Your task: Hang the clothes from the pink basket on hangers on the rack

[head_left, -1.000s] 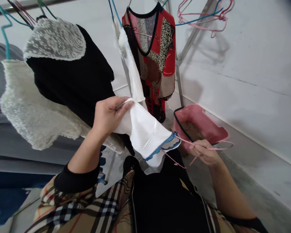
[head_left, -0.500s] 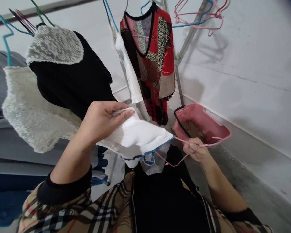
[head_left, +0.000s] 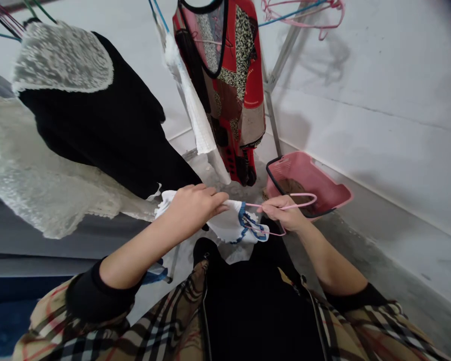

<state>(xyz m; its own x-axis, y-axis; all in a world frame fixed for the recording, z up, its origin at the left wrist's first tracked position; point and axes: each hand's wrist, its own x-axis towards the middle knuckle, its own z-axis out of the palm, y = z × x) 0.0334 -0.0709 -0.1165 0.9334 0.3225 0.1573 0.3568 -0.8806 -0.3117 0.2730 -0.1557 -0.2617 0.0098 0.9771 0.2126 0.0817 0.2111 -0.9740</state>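
In front of my lap I hold a white garment with blue trim (head_left: 225,225), bunched and hanging down. My left hand (head_left: 195,203) is closed over its upper edge, the fingers pointing right. My right hand (head_left: 281,211) grips a pink clothes hanger (head_left: 304,201) by the wire near its hook. The hanger's far part runs into the garment's blue-edged opening, and its lower wire shows below the cloth. How far it reaches inside is hidden by the fabric and my left hand.
A black garment with a lace collar (head_left: 97,110) and a cream lace garment (head_left: 52,185) hang at left. A red patterned top (head_left: 236,90) and a narrow white garment (head_left: 195,110) hang ahead. A pink basket (head_left: 323,185) stands by the wall (head_left: 398,100); pink hangers (head_left: 304,20) hang above.
My left hand has moved right and down along the white garment, closer to my right hand. The cloth is more gathered, and the hanger has tilted. The view has shifted slightly.
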